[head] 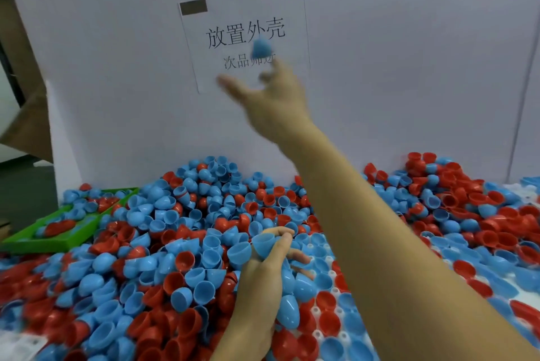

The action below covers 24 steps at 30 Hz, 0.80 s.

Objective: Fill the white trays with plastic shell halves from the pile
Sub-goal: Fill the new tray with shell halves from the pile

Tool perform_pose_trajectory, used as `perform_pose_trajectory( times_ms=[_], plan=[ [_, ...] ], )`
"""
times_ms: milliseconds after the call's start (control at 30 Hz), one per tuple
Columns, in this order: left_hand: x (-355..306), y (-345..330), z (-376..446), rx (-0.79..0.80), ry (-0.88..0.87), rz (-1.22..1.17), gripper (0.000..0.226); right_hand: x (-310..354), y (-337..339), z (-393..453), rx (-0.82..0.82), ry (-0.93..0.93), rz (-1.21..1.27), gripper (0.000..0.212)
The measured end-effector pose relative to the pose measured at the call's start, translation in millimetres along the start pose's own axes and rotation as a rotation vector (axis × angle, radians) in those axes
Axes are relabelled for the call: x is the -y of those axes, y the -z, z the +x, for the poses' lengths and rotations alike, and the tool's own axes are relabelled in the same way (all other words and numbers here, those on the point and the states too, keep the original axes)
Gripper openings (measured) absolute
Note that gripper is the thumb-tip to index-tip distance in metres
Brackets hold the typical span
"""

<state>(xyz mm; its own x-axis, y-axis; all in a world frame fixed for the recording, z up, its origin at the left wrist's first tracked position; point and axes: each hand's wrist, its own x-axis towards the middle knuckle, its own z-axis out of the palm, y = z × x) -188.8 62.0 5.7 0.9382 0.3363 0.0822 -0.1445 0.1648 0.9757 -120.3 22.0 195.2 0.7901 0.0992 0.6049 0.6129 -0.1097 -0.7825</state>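
Right forearm (394,243) crosses shell pile (163,243).

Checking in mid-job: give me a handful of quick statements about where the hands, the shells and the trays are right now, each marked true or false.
1. The right hand is raised in front of the paper sign with a blue shell just above its fingertips. True.
2. The left hand holds nothing. False: it grips several blue shell halves.
3. The pile is red shells only. False: it mixes red and blue halves.
4. A green tray sits at the left edge of the pile with shells in it. True.
5. The white tray near the left hand has no shells in it. False: red and blue halves already sit in its pockets.
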Motion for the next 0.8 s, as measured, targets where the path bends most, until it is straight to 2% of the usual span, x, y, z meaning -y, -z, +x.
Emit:
perform_pose_trajectory(
  times_ms=[33, 67, 167, 300, 567, 700, 800],
  plan=[
    [0.1, 0.2, -0.3, -0.005, 0.001, 0.001, 0.018, -2.7, -12.8, -3.9, 0.234, -0.049, -0.181, 0.073],
    [-0.2, 0.6, -0.3, -0.011, 0.003, 0.001, 0.016, -7.4, -18.9, -10.7, 0.379, -0.060, -0.294, 0.076],
    [-1.5, 0.7, -0.3, 0.004, 0.016, 0.009, 0.021, -31.0, -5.6, -34.1, 0.549, -0.016, -0.496, 0.067],
    [-5.1, -0.2, -0.3, -0.006, 0.019, -0.059, 0.031, -62.1, 38.5, -63.1, 0.567, -0.046, -0.586, 0.049],
    [-4.8, -6.3, -5.6, 0.038, -0.014, -0.024, 0.024, -95.3, 81.5, -96.6, 0.579, -0.026, -0.569, 0.018],
    [-4.7, -7.6, -7.7, 0.074, 0.012, -0.089, 0.017, -106.4, 81.7, -104.7, 0.574, -0.011, -0.481, 0.014],
    [-3.7, -7.9, -8.9, 0.106, 0.048, -0.144, 0.026, -118.2, 84.2, -121.5, 0.501, -0.013, -0.384, 0.022]
  ],
)
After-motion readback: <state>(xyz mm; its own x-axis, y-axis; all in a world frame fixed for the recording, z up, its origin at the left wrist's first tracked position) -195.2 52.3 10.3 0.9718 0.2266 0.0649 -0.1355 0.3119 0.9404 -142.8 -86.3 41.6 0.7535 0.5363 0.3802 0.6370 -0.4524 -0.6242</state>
